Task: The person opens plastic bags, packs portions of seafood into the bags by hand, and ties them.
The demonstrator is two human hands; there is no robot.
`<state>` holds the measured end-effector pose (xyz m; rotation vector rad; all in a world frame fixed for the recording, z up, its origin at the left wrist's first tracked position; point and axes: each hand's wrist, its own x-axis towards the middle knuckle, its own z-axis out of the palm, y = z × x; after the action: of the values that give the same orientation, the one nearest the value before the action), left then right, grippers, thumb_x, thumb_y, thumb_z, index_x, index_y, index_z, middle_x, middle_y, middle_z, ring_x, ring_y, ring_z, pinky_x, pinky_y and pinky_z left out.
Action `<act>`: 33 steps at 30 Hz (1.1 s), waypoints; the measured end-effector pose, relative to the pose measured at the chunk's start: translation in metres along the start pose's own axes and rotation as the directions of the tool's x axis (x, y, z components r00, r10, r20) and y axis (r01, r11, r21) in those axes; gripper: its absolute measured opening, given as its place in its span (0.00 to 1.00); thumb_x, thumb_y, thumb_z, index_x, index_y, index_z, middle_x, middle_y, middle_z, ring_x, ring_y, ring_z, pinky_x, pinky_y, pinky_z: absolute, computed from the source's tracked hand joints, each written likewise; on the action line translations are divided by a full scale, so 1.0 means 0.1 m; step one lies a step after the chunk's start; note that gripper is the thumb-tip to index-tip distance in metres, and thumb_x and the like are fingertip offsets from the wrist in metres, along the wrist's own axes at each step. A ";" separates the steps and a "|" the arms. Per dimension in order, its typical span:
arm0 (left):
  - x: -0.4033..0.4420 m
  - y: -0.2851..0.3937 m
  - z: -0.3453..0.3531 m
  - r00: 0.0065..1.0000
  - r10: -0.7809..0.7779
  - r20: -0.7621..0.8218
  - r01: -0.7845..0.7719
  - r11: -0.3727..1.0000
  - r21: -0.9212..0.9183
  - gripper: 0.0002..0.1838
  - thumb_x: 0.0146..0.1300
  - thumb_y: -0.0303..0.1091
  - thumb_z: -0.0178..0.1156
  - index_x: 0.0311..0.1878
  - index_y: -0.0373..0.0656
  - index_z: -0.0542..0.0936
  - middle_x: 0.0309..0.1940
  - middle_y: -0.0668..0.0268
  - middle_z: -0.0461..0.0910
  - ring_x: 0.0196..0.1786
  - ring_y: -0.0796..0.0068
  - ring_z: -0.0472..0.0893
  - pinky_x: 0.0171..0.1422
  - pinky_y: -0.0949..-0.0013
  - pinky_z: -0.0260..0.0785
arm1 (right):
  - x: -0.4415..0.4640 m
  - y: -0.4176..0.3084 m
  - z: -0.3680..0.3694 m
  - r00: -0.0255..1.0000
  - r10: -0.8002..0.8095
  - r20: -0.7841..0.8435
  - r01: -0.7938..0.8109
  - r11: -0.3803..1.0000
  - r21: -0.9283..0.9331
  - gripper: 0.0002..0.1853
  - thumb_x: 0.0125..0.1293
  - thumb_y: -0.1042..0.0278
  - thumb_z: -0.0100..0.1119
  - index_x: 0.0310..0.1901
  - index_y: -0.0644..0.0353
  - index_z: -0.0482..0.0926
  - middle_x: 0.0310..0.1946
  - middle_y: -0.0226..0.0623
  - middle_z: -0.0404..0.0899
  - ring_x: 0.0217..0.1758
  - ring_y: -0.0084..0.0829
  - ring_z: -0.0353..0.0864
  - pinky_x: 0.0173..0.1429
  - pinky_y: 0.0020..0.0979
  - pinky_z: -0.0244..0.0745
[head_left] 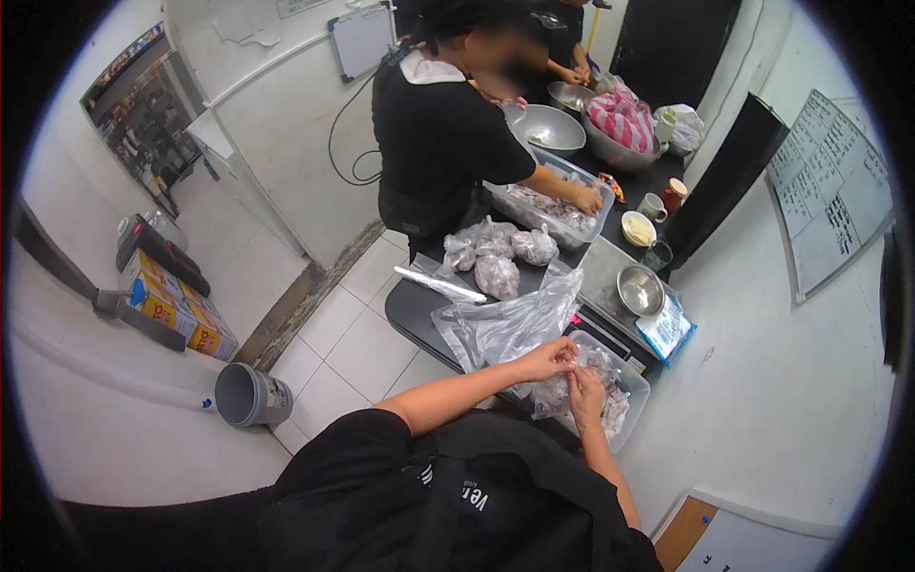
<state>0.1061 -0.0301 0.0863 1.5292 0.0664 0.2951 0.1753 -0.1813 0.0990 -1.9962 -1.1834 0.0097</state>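
Observation:
My left hand [550,360] and my right hand [585,394] meet with pinched fingers at the top of a clear plastic bag [550,398]. The bag hangs below them, with greyish pieces inside. Beneath and beside it is a clear plastic tub [632,404] holding more pale grey pieces. Flat clear plastic bags [505,329] lie on the black table just beyond my left hand. Several filled, knotted bags [497,275] are grouped farther up the table. A scale with a red display [610,336] stands just past the tub.
A co-worker [443,133] reaches into another tub [583,229] across the table. A second person [564,48] stands behind. Metal bowls [640,290], a mug [652,208] and a striped bag [621,119] line the right side. A grey bucket [250,395] stands on the floor.

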 end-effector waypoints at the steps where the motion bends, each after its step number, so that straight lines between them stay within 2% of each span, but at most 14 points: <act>1: -0.01 -0.02 0.02 1.000 -0.008 0.015 0.008 1.000 -0.006 0.13 0.58 0.25 0.58 0.46 0.40 0.69 0.28 0.68 0.74 0.31 0.80 0.73 0.36 0.72 0.67 | -0.02 -0.01 0.01 1.000 0.010 0.004 -0.010 1.000 -0.012 0.07 0.58 0.72 0.59 0.38 0.61 0.82 0.36 0.42 0.80 0.39 0.41 0.76 0.46 0.34 0.71; 3: -0.03 -0.09 0.03 0.995 -0.090 -0.049 0.096 0.986 0.139 0.11 0.61 0.32 0.58 0.45 0.41 0.72 0.34 0.67 0.77 0.41 0.77 0.75 0.47 0.70 0.67 | -0.02 -0.01 0.01 1.000 -0.021 -0.003 0.021 0.999 -0.032 0.07 0.58 0.72 0.59 0.38 0.60 0.82 0.36 0.41 0.80 0.40 0.41 0.75 0.46 0.35 0.70; 6: -0.07 -0.06 0.05 0.993 -0.098 -0.069 0.118 0.905 0.409 0.08 0.58 0.31 0.58 0.40 0.43 0.74 0.30 0.63 0.76 0.35 0.73 0.76 0.42 0.67 0.68 | -0.02 -0.05 -0.08 0.994 -0.106 0.034 0.108 0.991 -0.084 0.09 0.58 0.68 0.60 0.39 0.59 0.82 0.40 0.37 0.80 0.41 0.40 0.74 0.47 0.36 0.71; 8: -0.12 0.03 0.08 0.995 -0.041 -0.088 0.075 0.902 0.424 0.08 0.57 0.31 0.58 0.39 0.43 0.73 0.28 0.62 0.77 0.33 0.70 0.76 0.39 0.65 0.68 | -0.03 0.09 -0.11 0.971 -0.214 0.107 0.231 0.955 -0.187 0.10 0.58 0.66 0.60 0.41 0.57 0.81 0.44 0.33 0.79 0.45 0.39 0.74 0.50 0.37 0.71; 12: -0.16 0.19 0.11 0.988 -0.134 -0.072 0.152 0.839 0.522 0.08 0.58 0.32 0.58 0.39 0.42 0.73 0.27 0.62 0.77 0.32 0.68 0.77 0.38 0.65 0.68 | -0.13 0.28 -0.05 0.965 -0.223 0.135 0.251 0.934 -0.254 0.10 0.59 0.65 0.59 0.43 0.54 0.81 0.45 0.31 0.79 0.48 0.40 0.74 0.52 0.36 0.71; 14: -0.17 0.25 0.09 0.978 -0.184 -0.103 0.209 0.785 0.584 0.07 0.58 0.32 0.58 0.39 0.42 0.74 0.28 0.61 0.78 0.32 0.71 0.78 0.37 0.66 0.68 | -0.13 0.31 -0.01 0.966 -0.215 0.141 0.246 0.931 -0.268 0.12 0.54 0.67 0.59 0.41 0.49 0.81 0.48 0.24 0.78 0.51 0.40 0.74 0.50 0.34 0.76; 18: -0.23 0.26 -0.08 0.957 -0.274 -0.098 0.285 0.818 0.499 0.10 0.58 0.32 0.59 0.43 0.43 0.74 0.31 0.63 0.81 0.34 0.75 0.78 0.37 0.68 0.69 | 0.04 0.14 -0.02 0.959 -0.255 0.121 0.277 0.930 -0.240 0.09 0.56 0.66 0.57 0.39 0.51 0.81 0.44 0.29 0.79 0.46 0.40 0.77 0.45 0.35 0.76; 20: -0.27 0.34 -0.26 0.970 -0.197 -0.141 0.226 0.944 0.240 0.16 0.60 0.32 0.59 0.52 0.44 0.71 0.39 0.64 0.81 0.36 0.77 0.77 0.39 0.71 0.70 | 0.23 0.04 -0.06 0.982 -0.045 0.183 0.073 0.986 -0.150 0.07 0.59 0.66 0.59 0.37 0.57 0.81 0.33 0.40 0.80 0.37 0.44 0.79 0.42 0.39 0.74; 24: -0.36 0.45 -0.74 0.855 -0.211 -0.473 0.160 0.976 -0.147 0.25 0.63 0.38 0.58 0.62 0.42 0.66 0.51 0.61 0.76 0.39 0.77 0.75 0.44 0.73 0.69 | 0.81 -0.16 -0.08 0.995 -0.042 0.087 0.048 0.997 -0.065 0.10 0.60 0.62 0.55 0.31 0.60 0.80 0.28 0.48 0.77 0.34 0.50 0.77 0.40 0.44 0.71; 25: -0.40 0.34 -0.81 0.857 -0.214 -0.468 0.165 0.976 -0.146 0.25 0.63 0.38 0.58 0.62 0.42 0.66 0.51 0.61 0.76 0.39 0.77 0.75 0.44 0.73 0.69 | 1.02 -0.19 -0.04 0.998 -0.059 0.024 0.059 0.998 -0.002 0.11 0.60 0.62 0.55 0.31 0.61 0.80 0.29 0.49 0.77 0.35 0.50 0.77 0.40 0.45 0.70; 27: -0.45 -0.08 -0.95 0.732 -0.393 -0.556 0.364 0.916 -0.169 0.26 0.63 0.40 0.58 0.61 0.41 0.66 0.49 0.62 0.76 0.40 0.77 0.75 0.43 0.73 0.69 | 1.44 -0.30 0.01 0.999 -0.042 0.017 0.041 0.997 0.062 0.10 0.60 0.62 0.55 0.31 0.60 0.80 0.31 0.49 0.78 0.36 0.50 0.77 0.40 0.44 0.71; 29: -0.53 -0.47 -0.92 0.739 -0.410 -0.534 0.440 0.895 -0.079 0.25 0.63 0.38 0.58 0.62 0.42 0.67 0.47 0.63 0.76 0.39 0.78 0.75 0.43 0.75 0.68 | 1.83 -0.26 0.23 0.997 0.051 0.066 -0.057 0.994 0.098 0.10 0.59 0.62 0.56 0.32 0.59 0.81 0.33 0.49 0.78 0.36 0.49 0.78 0.41 0.43 0.71; 31: -0.61 -0.55 -0.69 0.847 -0.349 -0.401 0.499 0.781 0.376 0.25 0.62 0.36 0.57 0.62 0.41 0.68 0.47 0.62 0.76 0.41 0.75 0.76 0.45 0.73 0.69 | 2.11 -0.30 0.46 0.996 0.045 0.073 -0.049 0.997 0.059 0.10 0.59 0.62 0.57 0.35 0.58 0.81 0.35 0.49 0.79 0.38 0.48 0.78 0.43 0.42 0.71; 33: -0.68 -0.54 -0.50 0.787 -0.553 -0.274 0.613 0.751 0.246 0.26 0.61 0.33 0.56 0.62 0.39 0.67 0.53 0.58 0.75 0.47 0.70 0.77 0.51 0.69 0.68 | 2.22 -0.22 0.61 0.996 0.028 0.090 -0.030 0.999 0.021 0.10 0.58 0.62 0.58 0.38 0.57 0.81 0.37 0.48 0.79 0.40 0.48 0.78 0.46 0.41 0.72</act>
<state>0.0373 0.0017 0.0213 1.7145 0.7708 -0.0929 0.2612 0.0268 0.1532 -2.0113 -1.2050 0.1286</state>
